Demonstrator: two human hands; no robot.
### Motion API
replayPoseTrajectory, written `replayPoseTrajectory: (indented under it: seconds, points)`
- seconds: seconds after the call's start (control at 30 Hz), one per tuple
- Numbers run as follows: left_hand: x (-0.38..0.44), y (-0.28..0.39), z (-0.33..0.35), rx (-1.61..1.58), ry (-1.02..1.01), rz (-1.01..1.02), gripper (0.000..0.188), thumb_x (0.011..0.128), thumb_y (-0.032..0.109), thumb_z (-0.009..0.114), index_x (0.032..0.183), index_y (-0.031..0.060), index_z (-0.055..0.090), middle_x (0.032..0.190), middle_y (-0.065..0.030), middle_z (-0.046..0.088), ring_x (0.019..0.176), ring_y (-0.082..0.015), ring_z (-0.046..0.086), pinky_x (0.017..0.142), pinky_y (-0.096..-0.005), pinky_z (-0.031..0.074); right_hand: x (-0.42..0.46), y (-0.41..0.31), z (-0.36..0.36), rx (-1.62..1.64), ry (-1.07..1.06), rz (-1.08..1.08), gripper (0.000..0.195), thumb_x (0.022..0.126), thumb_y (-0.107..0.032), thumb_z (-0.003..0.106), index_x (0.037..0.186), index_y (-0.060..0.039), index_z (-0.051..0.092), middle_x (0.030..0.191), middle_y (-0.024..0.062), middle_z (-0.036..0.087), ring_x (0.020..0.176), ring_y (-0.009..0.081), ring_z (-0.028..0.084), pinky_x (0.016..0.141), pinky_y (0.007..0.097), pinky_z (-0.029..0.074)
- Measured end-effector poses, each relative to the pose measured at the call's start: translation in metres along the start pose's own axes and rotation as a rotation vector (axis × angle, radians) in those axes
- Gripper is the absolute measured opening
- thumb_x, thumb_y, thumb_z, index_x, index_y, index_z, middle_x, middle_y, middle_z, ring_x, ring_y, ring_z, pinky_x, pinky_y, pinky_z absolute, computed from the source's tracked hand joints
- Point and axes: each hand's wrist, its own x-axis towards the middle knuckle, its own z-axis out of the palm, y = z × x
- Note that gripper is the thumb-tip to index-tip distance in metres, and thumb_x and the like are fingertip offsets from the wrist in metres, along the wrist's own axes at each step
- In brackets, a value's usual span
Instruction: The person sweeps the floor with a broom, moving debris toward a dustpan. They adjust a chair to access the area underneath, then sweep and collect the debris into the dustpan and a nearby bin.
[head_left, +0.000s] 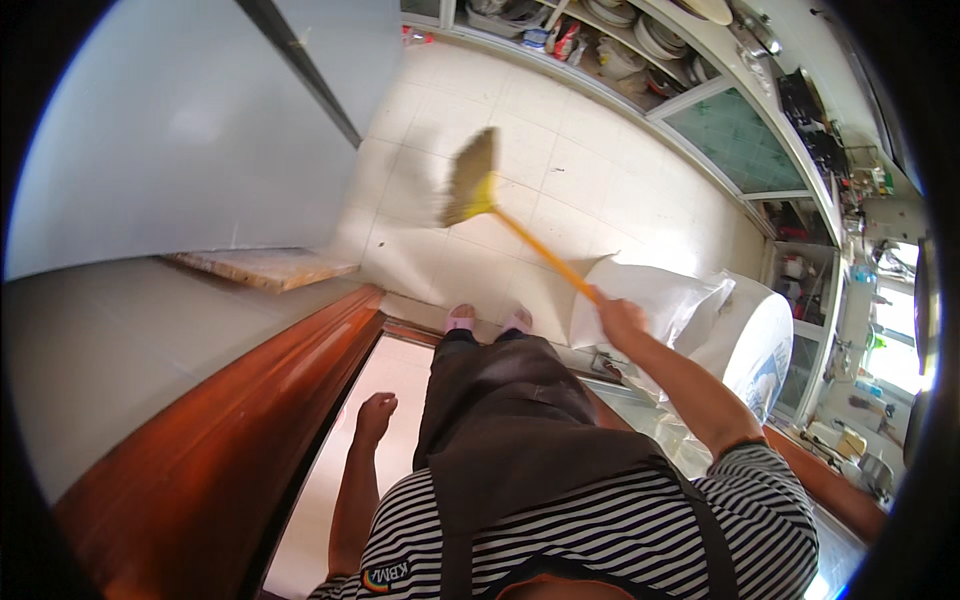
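My right hand (622, 324) grips the orange handle of a broom (541, 250). The broom's yellow collar and brownish bristle head (474, 176) are blurred and stand out ahead of me, over the pale tiled floor (585, 161). Whether the bristles touch the tiles, I cannot tell. A few dark specks lie on the tiles right of the bristles. My left hand (376, 414) hangs at my side near the wooden door frame, fingers curled in, holding nothing that I can see.
A wooden door frame (225, 435) runs along my left, a grey refrigerator-like cabinet (187, 142) beyond it on a wooden board (277, 266). At right stand a white plastic bag (645, 300) and a white drum-like container (757, 352). Low shelves (615, 34) hold bowls and packets.
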Motion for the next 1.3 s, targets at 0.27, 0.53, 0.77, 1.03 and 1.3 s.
replayPoseTrajectory:
  seconds: [0.27,0.53,0.77,1.03,1.3]
  points:
    - [-0.036,0.010,-0.009,-0.052,0.146,-0.085,0.037,0.088,0.023,0.061,0.115,-0.0017,0.064,0.096,-0.0117,0.069,0.087,-0.0183,0.065,0.080,-0.0307,0.051,0.119,-0.213,0.030,-0.394,0.018,-0.627,0.045,0.093,-0.020,0.049,0.137,-0.0220,0.050,0.095,0.0119,0.070,0.086,0.0316,0.069,0.070,0.0450,0.055]
    - [-0.038,-0.031,0.009,-0.240,0.243,-0.173,0.027,0.088,0.021,0.064,0.104,0.0001,0.067,0.081,-0.0069,0.068,0.073,-0.0163,0.063,0.071,-0.0304,0.051,0.168,-0.056,-0.051,-0.160,0.017,-0.214,0.037,0.098,-0.027,0.044,0.133,-0.0220,0.052,0.109,0.0146,0.068,0.103,0.0323,0.066,0.086,0.0455,0.053]
    - [0.003,0.100,0.065,-0.300,0.126,-0.149,0.029,0.089,0.021,0.062,0.111,0.0014,0.065,0.086,-0.0052,0.067,0.076,-0.0128,0.062,0.068,-0.0276,0.048,0.115,0.065,-0.103,-0.068,0.024,-0.030,0.041,0.099,-0.032,0.044,0.140,-0.0302,0.044,0.093,0.0157,0.069,0.087,0.0366,0.067,0.073,0.0501,0.052]
    - [0.034,0.161,0.039,-0.034,0.133,-0.094,0.037,0.088,0.022,0.064,0.115,-0.0031,0.065,0.086,-0.0063,0.066,0.077,-0.0126,0.060,0.071,-0.0268,0.048,0.147,0.058,-0.040,-0.316,-0.049,-0.375,0.051,0.096,-0.019,0.046,0.145,-0.0334,0.040,0.091,0.0121,0.069,0.082,0.0305,0.069,0.067,0.0447,0.054]
    - [0.040,0.214,-0.003,-0.074,0.294,-0.125,0.031,0.088,0.018,0.060,0.108,-0.0039,0.066,0.085,-0.0070,0.067,0.075,-0.0141,0.062,0.071,-0.0269,0.050,0.200,0.240,-0.072,-0.375,-0.005,-0.079,0.048,0.096,-0.017,0.047,0.143,-0.0275,0.043,0.098,0.0137,0.069,0.093,0.0301,0.069,0.074,0.0432,0.056]
